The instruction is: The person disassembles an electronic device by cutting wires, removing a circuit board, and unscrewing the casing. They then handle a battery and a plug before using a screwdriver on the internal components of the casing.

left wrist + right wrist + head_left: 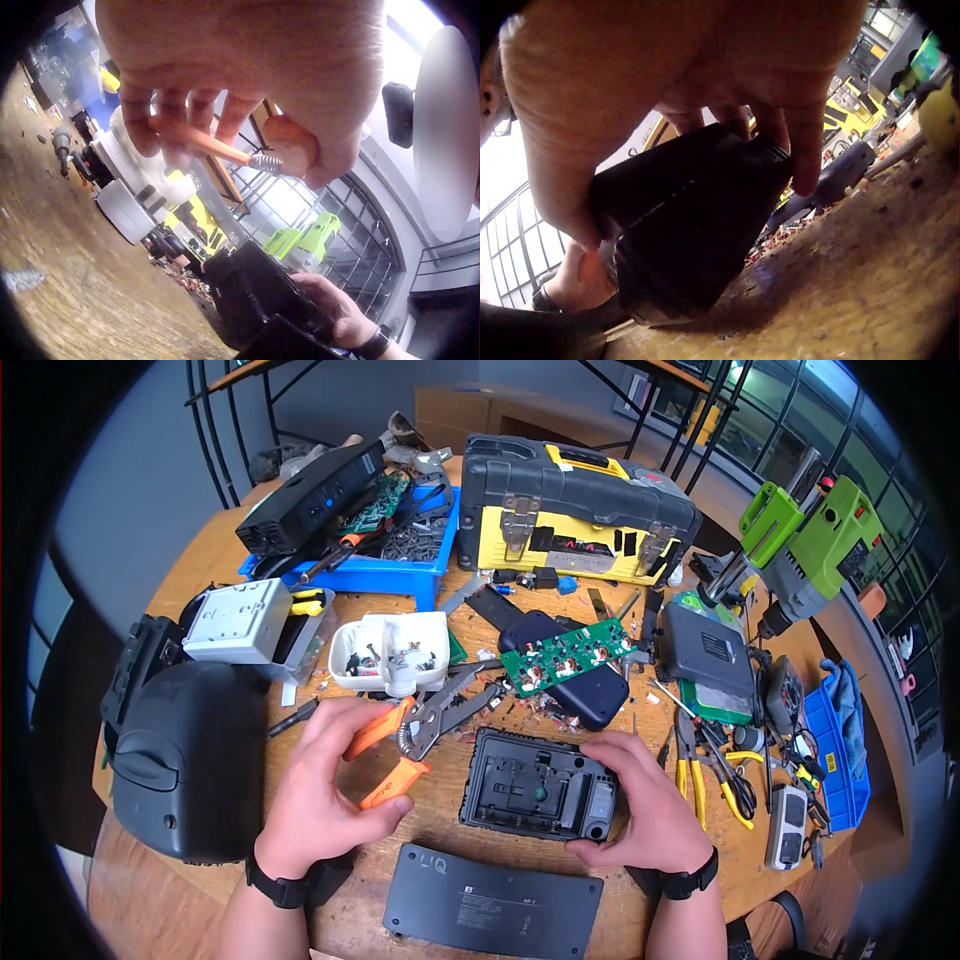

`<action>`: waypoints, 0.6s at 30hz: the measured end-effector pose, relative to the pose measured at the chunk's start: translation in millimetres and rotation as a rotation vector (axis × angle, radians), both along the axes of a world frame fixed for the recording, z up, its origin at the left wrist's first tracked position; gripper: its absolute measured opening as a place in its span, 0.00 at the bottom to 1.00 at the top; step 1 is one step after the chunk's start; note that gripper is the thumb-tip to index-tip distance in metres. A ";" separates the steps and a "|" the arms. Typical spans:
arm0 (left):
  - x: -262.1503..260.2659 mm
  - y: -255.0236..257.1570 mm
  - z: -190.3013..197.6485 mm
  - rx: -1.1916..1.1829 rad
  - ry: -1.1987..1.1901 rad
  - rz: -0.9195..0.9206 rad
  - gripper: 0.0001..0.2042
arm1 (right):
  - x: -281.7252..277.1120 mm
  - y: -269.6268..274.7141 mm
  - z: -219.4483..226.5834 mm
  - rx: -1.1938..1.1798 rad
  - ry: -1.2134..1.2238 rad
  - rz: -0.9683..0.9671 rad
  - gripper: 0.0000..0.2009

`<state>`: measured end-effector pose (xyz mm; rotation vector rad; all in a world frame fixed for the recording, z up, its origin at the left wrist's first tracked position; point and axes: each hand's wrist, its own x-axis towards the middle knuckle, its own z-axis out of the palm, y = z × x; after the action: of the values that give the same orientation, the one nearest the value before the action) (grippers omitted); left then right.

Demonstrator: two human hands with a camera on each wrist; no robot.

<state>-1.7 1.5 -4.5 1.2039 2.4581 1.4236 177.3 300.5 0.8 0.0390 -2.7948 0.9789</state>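
My left hand [325,790] grips wire strippers [425,730] by their spring-loaded orange handles, which are spread apart; the jaws point away to the upper right. In the left wrist view the fingers curl round one orange handle [202,140] near the coil spring. My right hand [645,800] holds the right end of an opened black plastic housing [535,788], thumb at the near edge and fingers at the far edge. Its hollow inside faces up, showing ribs and small metal parts. A dark cover panel [492,903] with printed text lies on the table in front.
Behind the housing lie a green circuit board [566,660] and a white parts tray [390,647]. A black case [185,765] stands left, a yellow-black toolbox [580,510] at the back. Yellow-handled pliers [690,770] and a green drill press [830,540] are on the right.
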 end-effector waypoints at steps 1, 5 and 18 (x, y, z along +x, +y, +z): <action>-0.2 -0.2 -0.2 0.004 0.001 -0.006 0.37 | -0.2 0.1 -0.9 -0.001 0.001 0.003 0.44; 1.1 0.6 1.0 0.001 0.012 -0.011 0.37 | -0.6 -0.4 -0.5 -0.001 0.003 0.010 0.44; 1.8 1.2 2.8 -0.015 -0.011 -0.026 0.36 | -2.4 -0.2 -1.9 0.001 -0.003 0.018 0.44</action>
<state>0.1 2.7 -1.8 1.2169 2.4325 1.3989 174.9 300.3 -1.1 0.0624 -2.8019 0.9827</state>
